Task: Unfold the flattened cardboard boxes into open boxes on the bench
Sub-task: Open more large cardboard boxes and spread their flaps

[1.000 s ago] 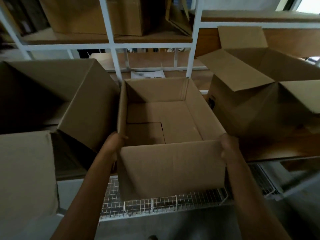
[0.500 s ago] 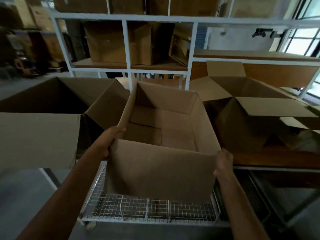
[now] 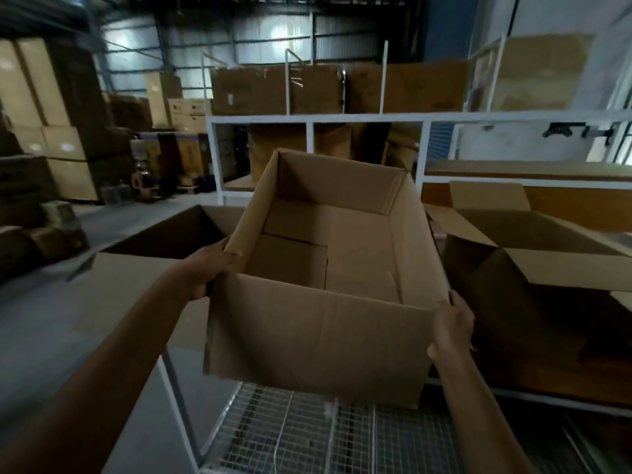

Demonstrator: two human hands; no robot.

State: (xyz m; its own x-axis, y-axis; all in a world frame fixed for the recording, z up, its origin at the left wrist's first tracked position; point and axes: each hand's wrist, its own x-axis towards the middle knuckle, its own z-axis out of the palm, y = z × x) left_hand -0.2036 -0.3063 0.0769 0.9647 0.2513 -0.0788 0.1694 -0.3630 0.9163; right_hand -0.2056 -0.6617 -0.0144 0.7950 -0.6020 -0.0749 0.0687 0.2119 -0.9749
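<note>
An unfolded brown cardboard box (image 3: 318, 330) is held up in front of me, open at the top, tilted a little with its far end higher. Its bottom flaps lie folded in. My left hand (image 3: 208, 265) grips the near left corner at the rim. My right hand (image 3: 451, 326) clasps the near right corner lower down. A second open box (image 3: 533, 268) stands on the wooden bench (image 3: 554, 381) to the right, its flaps spread. A third open box (image 3: 164, 241) sits to the left, one flap reaching toward me.
A white wire mesh shelf (image 3: 301, 436) lies below the held box. A white metal rack (image 3: 424, 148) with stored cartons stands behind. Stacked cartons (image 3: 44, 131) and clutter fill the warehouse floor at far left.
Both hands have lifted the middle box up and off the bench, tilting its far end upward. My view has risen from the bench to the warehouse beyond.
</note>
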